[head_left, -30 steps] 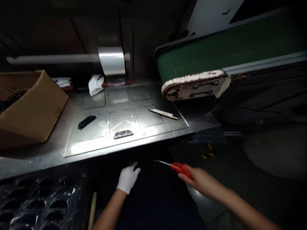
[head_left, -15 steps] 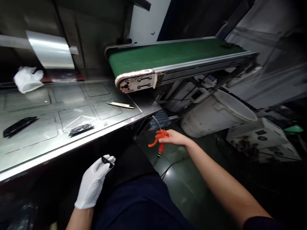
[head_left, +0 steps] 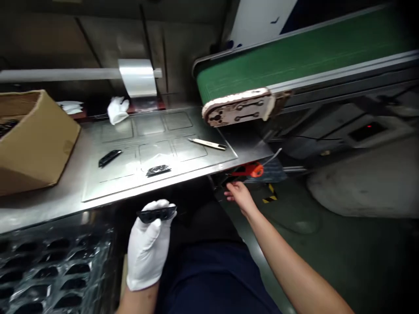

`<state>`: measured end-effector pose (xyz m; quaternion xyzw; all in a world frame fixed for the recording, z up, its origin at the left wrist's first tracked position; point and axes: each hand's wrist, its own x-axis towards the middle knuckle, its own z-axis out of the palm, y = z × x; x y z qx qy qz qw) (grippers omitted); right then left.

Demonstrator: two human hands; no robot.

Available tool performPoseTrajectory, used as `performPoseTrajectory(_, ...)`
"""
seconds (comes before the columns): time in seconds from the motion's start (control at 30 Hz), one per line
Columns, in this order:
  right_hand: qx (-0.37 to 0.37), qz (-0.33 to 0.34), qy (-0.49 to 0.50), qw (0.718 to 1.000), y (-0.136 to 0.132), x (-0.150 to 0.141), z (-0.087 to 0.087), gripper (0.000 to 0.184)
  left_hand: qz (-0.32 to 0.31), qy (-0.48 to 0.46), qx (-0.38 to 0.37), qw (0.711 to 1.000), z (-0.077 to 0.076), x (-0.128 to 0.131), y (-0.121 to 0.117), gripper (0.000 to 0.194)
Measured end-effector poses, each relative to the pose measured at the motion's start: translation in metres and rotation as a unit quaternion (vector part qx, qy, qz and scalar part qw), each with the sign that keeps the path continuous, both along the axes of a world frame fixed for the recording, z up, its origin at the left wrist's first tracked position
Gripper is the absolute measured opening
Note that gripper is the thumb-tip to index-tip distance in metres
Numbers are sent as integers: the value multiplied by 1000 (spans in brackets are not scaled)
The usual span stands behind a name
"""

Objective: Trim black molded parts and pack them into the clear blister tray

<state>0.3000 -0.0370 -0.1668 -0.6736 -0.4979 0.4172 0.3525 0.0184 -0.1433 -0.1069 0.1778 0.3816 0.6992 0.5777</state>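
Observation:
My left hand [head_left: 145, 257], in a white glove, grips a small, dark, elongated plastic part [head_left: 156, 214] between thumb and fingers, in front of the bench edge. Bare, my right hand [head_left: 241, 196] is just below a red-orange air blow gun [head_left: 255, 170]. The hand is apart from it and holds nothing, its fingers loosely bent. The blow gun is beside the bench edge, with a pale tube at its end. On the metal bench [head_left: 183, 168] lie a dark part [head_left: 110, 158], another black piece in clear film [head_left: 159, 170] and a cream-coloured pen-like tool [head_left: 207, 143].
A cardboard box [head_left: 39, 144] stands on the left of the bench. Below it is a clear tray [head_left: 55, 253] of dark parts. A white glove [head_left: 118, 110] lies near a film roll [head_left: 138, 78]. The green conveyor [head_left: 278, 65] and a pale bin [head_left: 366, 183] are right.
My right hand has let go of the blow gun, which now sits above it by the bench edge. My left hand has turned the dark part more level. The view has swung left.

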Motion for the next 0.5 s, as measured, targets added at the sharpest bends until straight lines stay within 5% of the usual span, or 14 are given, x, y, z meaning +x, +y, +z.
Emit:
performPoseTrajectory(0.13, 90, 185, 76, 976, -30, -66, 55, 29, 7, 90, 3, 996, -3, 0, 12, 33)
performPoseTrajectory(0.27, 312, 403, 38, 860, -17, -110, 111, 17, 8, 187, -32, 982, -2, -3, 21, 36)
performPoseTrajectory(0.5, 327, 461, -45, 823, 30, -118, 118, 13, 25, 235, -52, 970, 7, -8, 42, 31)
